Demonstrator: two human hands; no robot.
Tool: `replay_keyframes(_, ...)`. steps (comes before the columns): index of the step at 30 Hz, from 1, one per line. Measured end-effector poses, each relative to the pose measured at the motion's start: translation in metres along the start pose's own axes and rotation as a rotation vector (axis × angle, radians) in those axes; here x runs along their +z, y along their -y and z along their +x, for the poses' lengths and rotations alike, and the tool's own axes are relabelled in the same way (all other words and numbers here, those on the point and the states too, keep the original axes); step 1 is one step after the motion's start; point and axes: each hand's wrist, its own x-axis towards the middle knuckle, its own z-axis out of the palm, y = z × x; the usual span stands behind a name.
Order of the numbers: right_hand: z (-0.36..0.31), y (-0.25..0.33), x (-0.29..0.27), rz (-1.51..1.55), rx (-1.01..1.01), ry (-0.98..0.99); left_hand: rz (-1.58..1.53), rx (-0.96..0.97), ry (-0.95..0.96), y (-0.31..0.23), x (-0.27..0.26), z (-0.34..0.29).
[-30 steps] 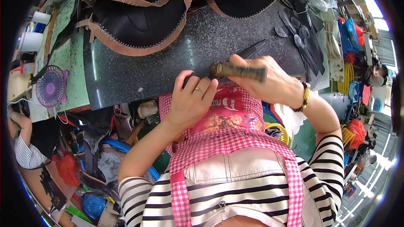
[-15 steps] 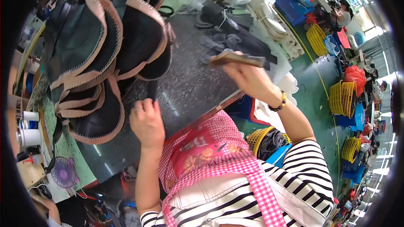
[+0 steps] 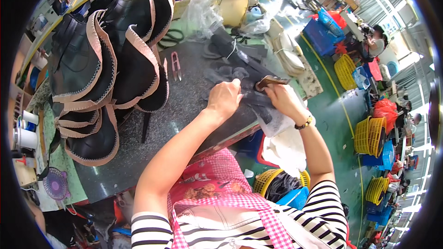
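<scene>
My left hand (image 3: 224, 98) is closed at the table's right part, its fingertips pinching the end of a thin dark strip (image 3: 256, 98). The strip runs toward my right hand (image 3: 285, 99), whose fingers are wrapped round a worn, flat brown tool (image 3: 272, 81); its exact kind does not show. Beneath that hand hangs a glossy, translucent sheet (image 3: 275, 122) by the table edge. Thin dark pieces (image 3: 226, 74) lie just beyond my left hand, near a tied dark bundle (image 3: 230, 48). Black leather boot uppers (image 3: 131, 67) with pinkish, zigzag-stitched edges are piled at left.
Red thread snips (image 3: 175, 66) and dark-handled scissors (image 3: 170, 38) lie beside the uppers on the dark table (image 3: 161, 110). Clear plastic bags (image 3: 201, 14) sit at the back. A yellow basket (image 3: 264, 182) stands below the table's near edge. A purple fan (image 3: 56, 183) is at lower left.
My left hand has moved right from beside the uppers and closed on the dark strip. My right hand has lowered the brown tool toward the dark pieces. The view has shifted, showing the snips.
</scene>
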Motion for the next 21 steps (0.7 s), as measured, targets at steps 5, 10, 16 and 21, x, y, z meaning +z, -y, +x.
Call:
replay_keyframes(5,0.003,-0.003,0.002,-0.001,0.021,0.054,0.143,0.099,-0.311,0.005,0.008,-0.010)
replay_keyframes(10,0.005,-0.006,-0.001,-0.035,0.003,0.022,-0.401,0.042,-0.167,0.007,-0.007,-0.034)
replay_keyframes(16,-0.027,0.086,0.000,0.176,-0.038,0.034,-0.505,-0.497,-0.078,0.056,-0.085,-0.224)
replay_keyframes(21,-0.044,0.165,0.028,0.275,-0.421,0.455,-0.440,-0.777,-0.206,0.058,-0.095,-0.305)
